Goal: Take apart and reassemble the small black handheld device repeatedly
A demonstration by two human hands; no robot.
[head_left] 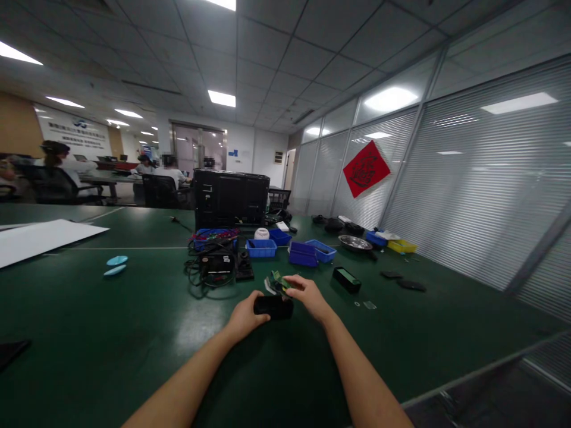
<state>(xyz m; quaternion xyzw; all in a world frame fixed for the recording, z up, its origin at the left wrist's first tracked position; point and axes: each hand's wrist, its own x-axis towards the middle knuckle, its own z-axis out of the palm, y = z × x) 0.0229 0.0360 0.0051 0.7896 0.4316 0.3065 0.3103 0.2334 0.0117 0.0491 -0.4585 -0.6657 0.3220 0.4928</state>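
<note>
My left hand (245, 316) is wrapped round the left end of a small black plastic case (273, 308), low over the green table in front of me. Just beyond the case, a green circuit board (277, 278) stands tilted, with a pale part beside it. The fingers of my right hand (310, 298) close on the board's right edge; the exact grip is partly hidden. To the right lies a second black case (347, 279) with a green board in it.
Blue bins (261, 248) and a baseball (261, 234) stand ahead, before a large black monitor (232, 199). Left of them is a black device with tangled cables (216, 264). A metal bowl (354, 242), flat black pieces (411, 285) and a yellow tray (402, 245) are on the right.
</note>
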